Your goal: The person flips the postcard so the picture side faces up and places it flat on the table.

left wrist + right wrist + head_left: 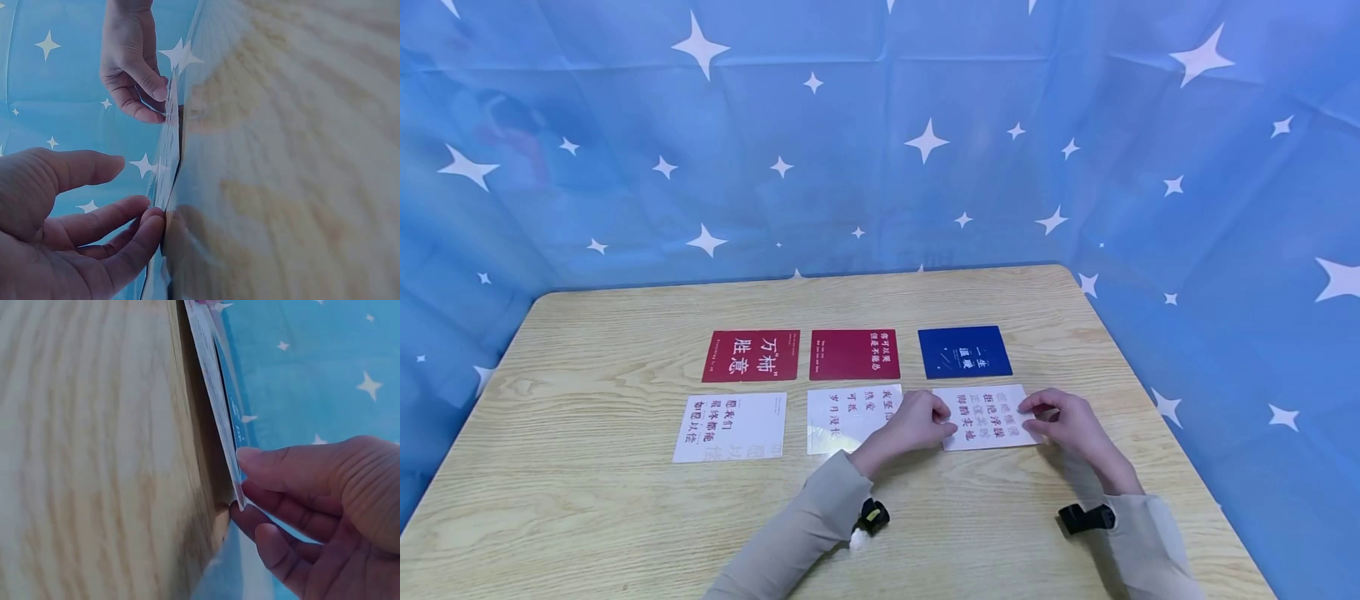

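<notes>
My right hand (1069, 425) pinches the right edge of a white card (987, 417) printed with columns of characters. In the right wrist view, the thumb lies on the upper face of the card (215, 394) and fingers sit beneath its corner; that edge is tilted off the tabletop. By the card's left edge is my left hand (916, 423), its thumb spread away from the fingers in the left wrist view. Its fingertips (153, 215) rest at the table surface. The left hand partly covers another white card (842, 417) lying flat behind it.
Further left lies a third white card (730, 427). A back row has two red cards, one at left (751, 356) and one in the middle (854, 354), plus a blue card (965, 352). The wooden table (587, 500) meets a blue star-patterned cloth (850, 125).
</notes>
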Demonstrator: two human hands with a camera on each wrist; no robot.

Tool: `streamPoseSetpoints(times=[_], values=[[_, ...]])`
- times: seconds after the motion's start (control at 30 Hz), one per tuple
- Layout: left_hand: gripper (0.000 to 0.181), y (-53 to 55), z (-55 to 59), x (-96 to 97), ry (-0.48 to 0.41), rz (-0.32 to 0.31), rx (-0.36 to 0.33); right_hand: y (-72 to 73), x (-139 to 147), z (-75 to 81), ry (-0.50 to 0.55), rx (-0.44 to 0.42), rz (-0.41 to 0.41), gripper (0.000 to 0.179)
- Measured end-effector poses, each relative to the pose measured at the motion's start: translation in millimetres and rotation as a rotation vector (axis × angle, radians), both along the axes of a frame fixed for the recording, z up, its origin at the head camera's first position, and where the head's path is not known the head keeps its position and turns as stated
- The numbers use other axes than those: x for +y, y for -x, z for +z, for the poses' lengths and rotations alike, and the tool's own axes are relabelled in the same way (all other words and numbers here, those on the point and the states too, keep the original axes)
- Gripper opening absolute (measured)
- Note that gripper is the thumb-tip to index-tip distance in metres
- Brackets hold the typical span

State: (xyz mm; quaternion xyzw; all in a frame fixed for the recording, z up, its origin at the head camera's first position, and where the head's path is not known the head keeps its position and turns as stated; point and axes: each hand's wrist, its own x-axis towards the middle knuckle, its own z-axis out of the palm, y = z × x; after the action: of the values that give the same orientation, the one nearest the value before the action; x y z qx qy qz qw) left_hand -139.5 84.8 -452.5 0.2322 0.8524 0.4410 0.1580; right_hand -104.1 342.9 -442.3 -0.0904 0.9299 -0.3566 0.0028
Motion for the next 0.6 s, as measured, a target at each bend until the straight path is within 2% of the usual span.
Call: streamPoseSetpoints(times=[0.13, 0.37, 0.47, 0.6], values=[[0.033, 1.0, 2.0, 1.0, -0.007, -0.015, -0.033, 1.0, -0.4, 0.5, -0.022, -0.023, -0.003, 0.019], [0.029, 2.6, 5.1, 0.6, -0.011, -0.010, -0.074, 1.1, 0.0, -1.2, -0.020, -0.042, -0.003, 0.017], [0.021, 2.6, 4.2, -2.0, -0.035, 0.003, -0.062, 1.3, -3.0, -2.0, -0.010, -0.016, -0.020, 0.015], [0.016, 3.3, 5.1, -11.9, -0.103, 0.001, -0.006, 5.2, -14.0, -1.8, 0.023, 0.039, -0.070, 0.013]])
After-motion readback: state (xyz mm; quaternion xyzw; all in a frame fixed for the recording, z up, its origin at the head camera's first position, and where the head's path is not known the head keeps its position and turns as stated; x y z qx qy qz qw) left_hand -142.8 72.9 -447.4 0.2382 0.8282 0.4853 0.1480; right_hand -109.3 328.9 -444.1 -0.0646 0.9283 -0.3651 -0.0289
